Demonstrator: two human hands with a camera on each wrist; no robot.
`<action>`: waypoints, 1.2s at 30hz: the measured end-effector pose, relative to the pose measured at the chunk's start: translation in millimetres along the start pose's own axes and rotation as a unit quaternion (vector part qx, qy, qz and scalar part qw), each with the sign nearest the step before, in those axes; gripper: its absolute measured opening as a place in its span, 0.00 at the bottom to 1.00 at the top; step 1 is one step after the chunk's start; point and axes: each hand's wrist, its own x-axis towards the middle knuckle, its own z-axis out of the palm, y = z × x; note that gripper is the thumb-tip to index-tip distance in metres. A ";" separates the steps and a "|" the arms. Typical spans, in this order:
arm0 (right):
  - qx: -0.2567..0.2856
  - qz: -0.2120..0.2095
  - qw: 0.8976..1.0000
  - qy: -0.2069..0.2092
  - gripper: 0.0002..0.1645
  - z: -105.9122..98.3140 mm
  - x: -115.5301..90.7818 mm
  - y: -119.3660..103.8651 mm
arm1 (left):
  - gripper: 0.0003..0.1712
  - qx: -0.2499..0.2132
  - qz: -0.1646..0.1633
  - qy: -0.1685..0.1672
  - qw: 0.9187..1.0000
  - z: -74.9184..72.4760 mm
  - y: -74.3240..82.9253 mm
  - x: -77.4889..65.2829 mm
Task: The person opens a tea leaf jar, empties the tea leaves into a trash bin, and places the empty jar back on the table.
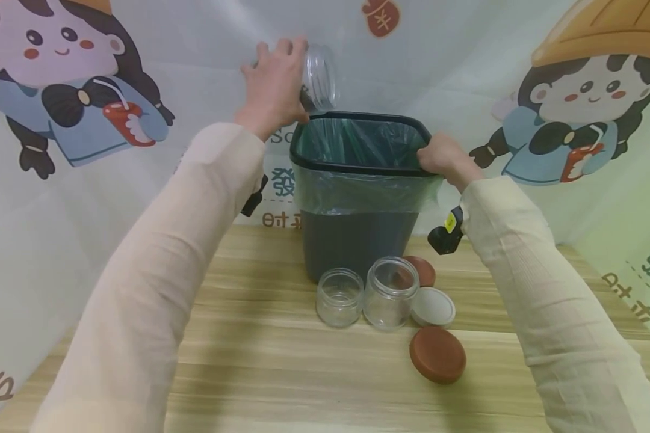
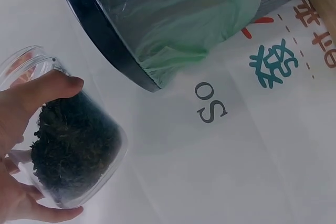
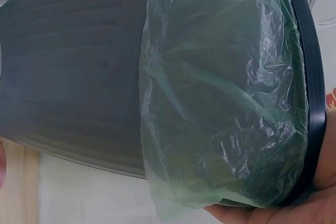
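My left hand (image 1: 275, 84) holds a clear jar (image 1: 321, 78) tilted on its side, above the left rear of the trash bin's rim. Dark, dried leaf-like bits (image 2: 76, 145) fill much of that jar in the left wrist view, and the thumb and fingers wrap around its wall. At the bin's right side, my right hand (image 1: 446, 157) grips the black rim. The grey trash bin (image 1: 357, 240) stands upright, with a thin greenish bag (image 3: 220, 93) lining it and folded over its edge. The bin's bottom inside is hidden.
Two open glass jars, a small one (image 1: 339, 307) and a larger one (image 1: 387, 310), stand before the bin. Beside them lie a white lid (image 1: 433, 307) and two reddish-brown lids, one nearer (image 1: 437, 355) and one behind (image 1: 425, 272). A printed cloth (image 1: 206, 36) hangs behind the wooden table (image 1: 281, 373).
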 end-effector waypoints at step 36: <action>-0.028 -0.001 0.999 0.025 0.23 2.0 1.4 -0.4 | 0.41 0.232 0.120 0.062 0.963 6.1 14.8 8.9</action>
